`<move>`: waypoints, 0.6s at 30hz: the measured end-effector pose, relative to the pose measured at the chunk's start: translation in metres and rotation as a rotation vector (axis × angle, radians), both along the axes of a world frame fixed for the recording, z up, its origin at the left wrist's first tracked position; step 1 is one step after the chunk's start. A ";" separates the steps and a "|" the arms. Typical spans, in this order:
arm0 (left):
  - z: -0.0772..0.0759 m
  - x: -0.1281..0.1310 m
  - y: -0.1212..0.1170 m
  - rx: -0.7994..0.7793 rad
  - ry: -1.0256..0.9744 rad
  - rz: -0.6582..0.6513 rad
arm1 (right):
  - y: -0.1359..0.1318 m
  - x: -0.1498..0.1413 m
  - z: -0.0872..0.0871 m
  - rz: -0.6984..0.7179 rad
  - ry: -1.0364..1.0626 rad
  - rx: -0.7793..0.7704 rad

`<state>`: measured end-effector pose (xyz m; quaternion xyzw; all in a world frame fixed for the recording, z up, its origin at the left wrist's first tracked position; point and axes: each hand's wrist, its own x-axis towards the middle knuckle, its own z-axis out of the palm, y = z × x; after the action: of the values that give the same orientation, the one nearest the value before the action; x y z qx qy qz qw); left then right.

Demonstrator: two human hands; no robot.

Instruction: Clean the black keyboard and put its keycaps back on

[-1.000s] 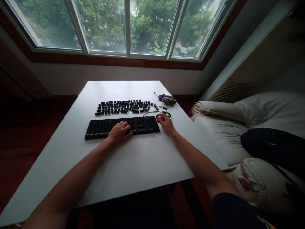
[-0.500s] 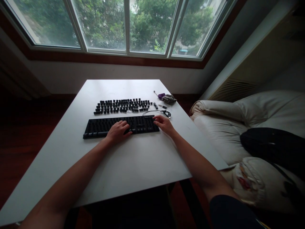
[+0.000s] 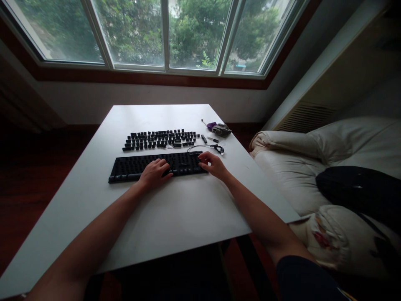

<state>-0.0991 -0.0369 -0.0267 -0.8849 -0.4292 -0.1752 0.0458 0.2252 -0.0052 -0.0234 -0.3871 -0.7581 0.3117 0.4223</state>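
Note:
A black keyboard (image 3: 128, 168) lies across the white table. My left hand (image 3: 155, 172) rests on its middle, palm down, the thumb out along the front edge and the fingers bent over the keys. Over the keyboard's right end, my right hand (image 3: 213, 164) curls thumb and index finger toward each other in a pinch; whatever sits between the tips is too small and dark to make out. Behind the keyboard, loose black keycaps (image 3: 150, 141) stand in several rows. A coiled cable (image 3: 218, 148) lies just past the right hand.
Toward the back right of the white table (image 3: 175, 217) lie a grey cloth (image 3: 222, 129), a purple item (image 3: 211, 126) and small dark tools (image 3: 204, 139). A pale sofa (image 3: 282, 167) with a black bag (image 3: 357, 188) stands to the right, a window (image 3: 138, 33) beyond.
My right hand has shifted left, from beside the keyboard's right end to over it, and its thumb and index finger have curled together. The left hand stays on the keyboard.

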 end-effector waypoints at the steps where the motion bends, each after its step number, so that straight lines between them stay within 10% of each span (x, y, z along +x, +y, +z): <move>1: 0.000 0.000 0.000 0.000 0.002 -0.001 | 0.000 0.001 0.000 -0.002 0.001 0.005; 18: 0.001 0.000 0.000 -0.003 0.020 -0.003 | 0.002 0.005 0.003 0.020 -0.017 0.025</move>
<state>-0.0987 -0.0370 -0.0252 -0.8872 -0.4278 -0.1656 0.0488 0.2299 -0.0037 -0.0206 -0.3768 -0.7694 0.3029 0.4175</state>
